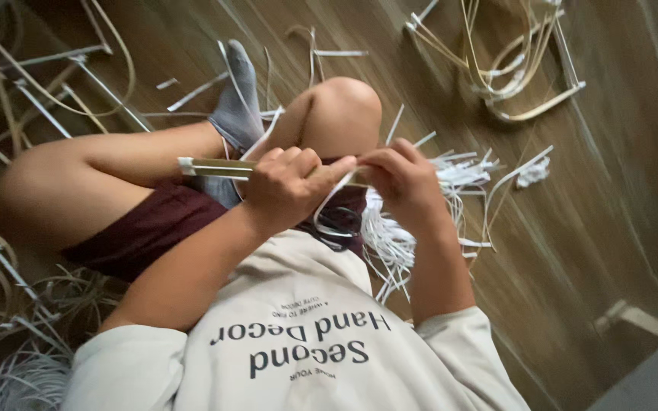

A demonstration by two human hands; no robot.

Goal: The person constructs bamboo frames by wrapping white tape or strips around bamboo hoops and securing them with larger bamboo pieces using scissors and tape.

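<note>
Our left hand (287,190) grips the flat pale bamboo strip (215,168), its long axis running left to right above our lap, while our right hand (401,181) pinches its near end.

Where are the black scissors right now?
In the head view, the black scissors lie in the person's lap near the middle of the picture, just below the left hand and right hand, beside a heap of white strips.
</note>
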